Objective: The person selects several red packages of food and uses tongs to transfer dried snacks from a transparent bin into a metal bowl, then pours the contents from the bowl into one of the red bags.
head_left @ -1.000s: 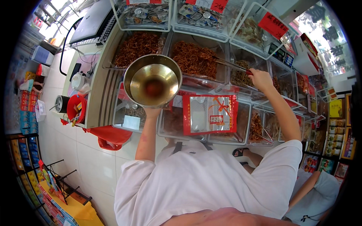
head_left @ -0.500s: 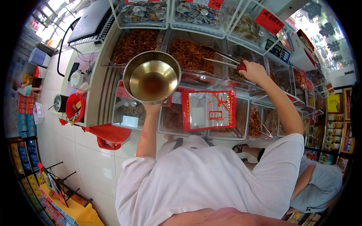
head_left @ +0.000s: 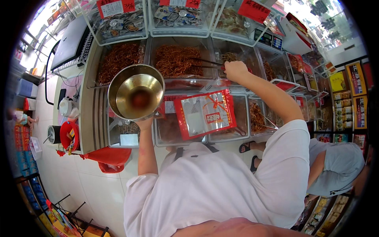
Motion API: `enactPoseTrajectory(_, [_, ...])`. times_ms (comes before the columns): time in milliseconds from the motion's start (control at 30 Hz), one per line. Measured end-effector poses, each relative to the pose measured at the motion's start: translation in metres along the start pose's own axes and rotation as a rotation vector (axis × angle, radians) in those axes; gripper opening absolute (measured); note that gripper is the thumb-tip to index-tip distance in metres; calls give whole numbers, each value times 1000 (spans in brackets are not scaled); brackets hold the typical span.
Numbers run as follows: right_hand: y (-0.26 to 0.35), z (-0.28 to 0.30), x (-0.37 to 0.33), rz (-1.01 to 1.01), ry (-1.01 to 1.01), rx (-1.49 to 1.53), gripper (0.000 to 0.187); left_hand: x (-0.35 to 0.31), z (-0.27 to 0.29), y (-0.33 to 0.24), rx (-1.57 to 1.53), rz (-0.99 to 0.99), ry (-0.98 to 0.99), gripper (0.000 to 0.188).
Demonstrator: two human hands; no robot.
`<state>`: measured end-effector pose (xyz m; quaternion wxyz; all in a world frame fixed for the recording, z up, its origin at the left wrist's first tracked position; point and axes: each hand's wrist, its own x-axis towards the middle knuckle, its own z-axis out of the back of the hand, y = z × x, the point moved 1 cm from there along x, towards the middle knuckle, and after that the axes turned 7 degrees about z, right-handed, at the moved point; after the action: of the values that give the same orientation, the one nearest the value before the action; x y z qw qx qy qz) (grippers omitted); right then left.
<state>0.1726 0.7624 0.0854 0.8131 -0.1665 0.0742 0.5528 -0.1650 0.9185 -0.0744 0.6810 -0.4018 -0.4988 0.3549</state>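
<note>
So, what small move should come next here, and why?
Probably close the slim metal tongs on the reddish-brown shreds: the right hand has the tips at the shreds, and the left hand holds a round, brass-coloured metal bowl nearby.

We see a round, gold-toned metal bowl (head_left: 136, 83) held up with its mouth open toward us, a blurred dark reddish patch at its bottom. We see slim metal tongs (head_left: 211, 62) with red at the handle, their two arms apart, pointing left into the right side of a loose reddish-brown shredded heap (head_left: 175, 60) in a clear bin.
</note>
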Motion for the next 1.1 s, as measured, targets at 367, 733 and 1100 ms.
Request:
enactPoseTrajectory(367, [-7, -65, -6, -104, -265, 414, 31, 2, 13, -13, 275, -48, -31, 69])
enactPoseTrajectory(733, [-31, 38, -24, 9, -389, 394, 34, 30, 7, -56, -116, 232, -4, 78])
enactPoseTrajectory(1100, [21, 176, -85, 268, -596, 74, 30, 63, -26, -97, -40, 232, 38, 87])
